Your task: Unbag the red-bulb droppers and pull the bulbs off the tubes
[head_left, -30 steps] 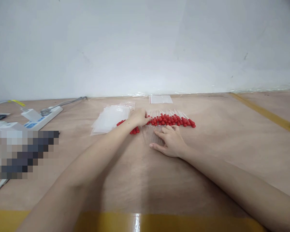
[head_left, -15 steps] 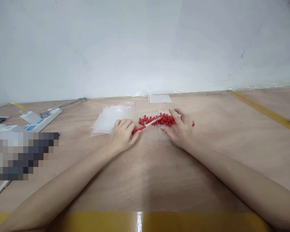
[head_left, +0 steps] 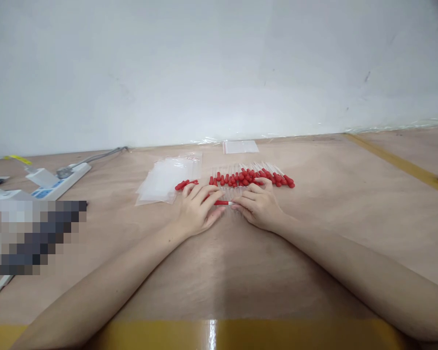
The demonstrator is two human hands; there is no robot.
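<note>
1. Grips the red end of a red-ended tube in the left hand; pinches its clear part with the right hand.
2. Holds it level between both hands, instead of slanting up as half a second ago; has drawn the right hand back from the row.
3. Just beyond the fingers, a row of red bulbs, clear stems on its near side partly covered by the hands.
4. Behind the left hand, partly hidden, loose red pieces beside plastic bags.
5. Farther out on the table, a small bag and, left, a power strip.
</note>
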